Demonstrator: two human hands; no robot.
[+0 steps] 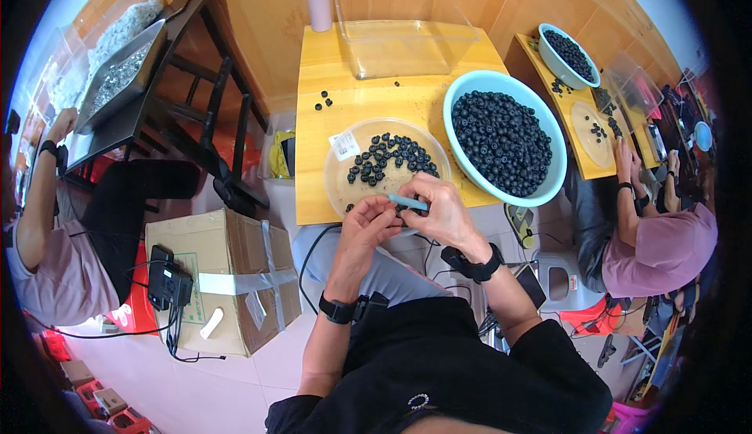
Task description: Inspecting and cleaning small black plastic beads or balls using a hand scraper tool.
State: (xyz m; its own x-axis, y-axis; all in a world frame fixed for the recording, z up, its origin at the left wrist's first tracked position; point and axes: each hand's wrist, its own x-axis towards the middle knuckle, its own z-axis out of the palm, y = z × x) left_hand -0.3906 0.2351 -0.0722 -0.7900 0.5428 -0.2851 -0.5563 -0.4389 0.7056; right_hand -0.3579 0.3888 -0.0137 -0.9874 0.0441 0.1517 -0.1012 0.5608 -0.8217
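Over the near edge of the yellow table (313, 152), my left hand (366, 226) is closed with its fingertips pinched on a small black round part, mostly hidden. My right hand (440, 208) meets it there, closed around a slim tool with a light blue handle (409, 202); its tip is hidden. Beneath and beyond my hands lies a clear round tray (338, 187) with many small black ring-like parts (379, 156) spread on it and a white label (344, 146) at its left. To the right, a light blue basin (558, 152) is heaped with similar black parts (501, 140).
A clear plastic bin (392, 42) and a pink bottle (317, 3) stand at the table's back. Several loose black parts (323, 102) lie at left. A cardboard box (235, 277) stands left on the floor. Another person (658, 250) works at the right table; one (55, 254) sits left.
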